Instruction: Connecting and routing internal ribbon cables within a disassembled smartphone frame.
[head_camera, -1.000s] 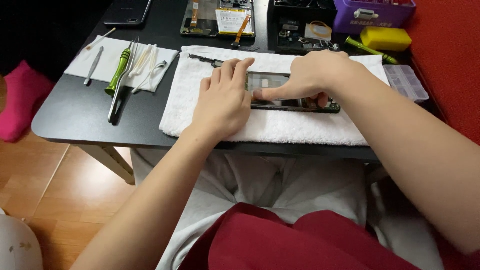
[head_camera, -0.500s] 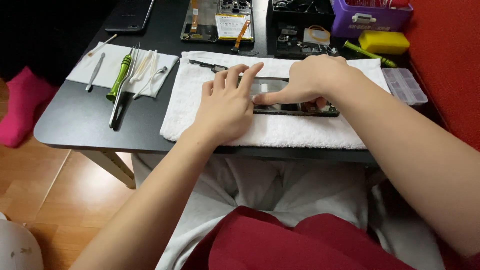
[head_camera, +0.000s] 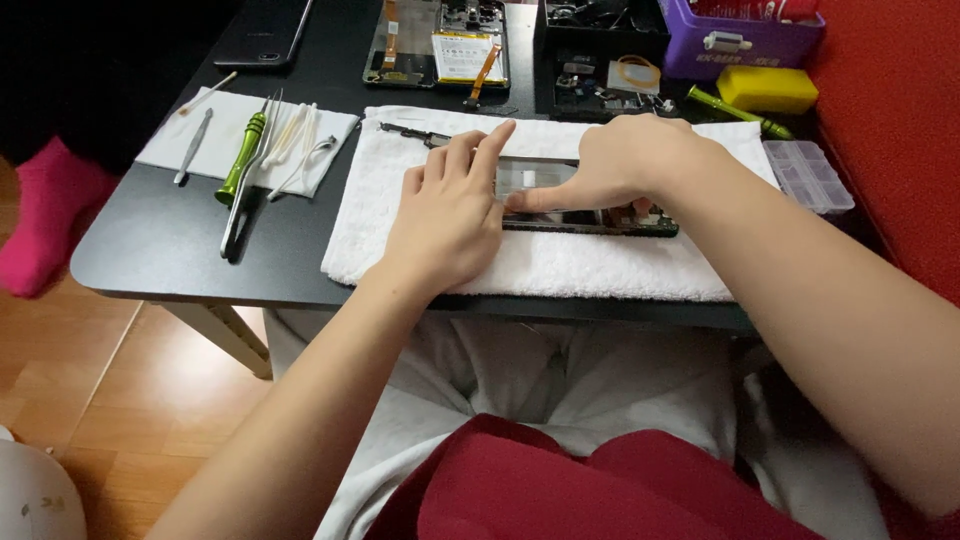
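— Where is the opened dark rectangular phone body (head_camera: 590, 205)?

— It lies on the white terry towel (head_camera: 560, 262), in the middle of the black tabletop (head_camera: 160, 250).

— And the left hand (head_camera: 450, 215)?

— Flat on the towel at the phone's left end, fingers spread, index tip on it, grip open.

— The right hand (head_camera: 625, 160)?

— Curled over the phone's middle, fingertips pressing it; grip closed on the phone.

— Further left?

— A green-handled screwdriver (head_camera: 240, 160) and metal tweezers (head_camera: 243, 185) on a white cloth (head_camera: 170, 150).
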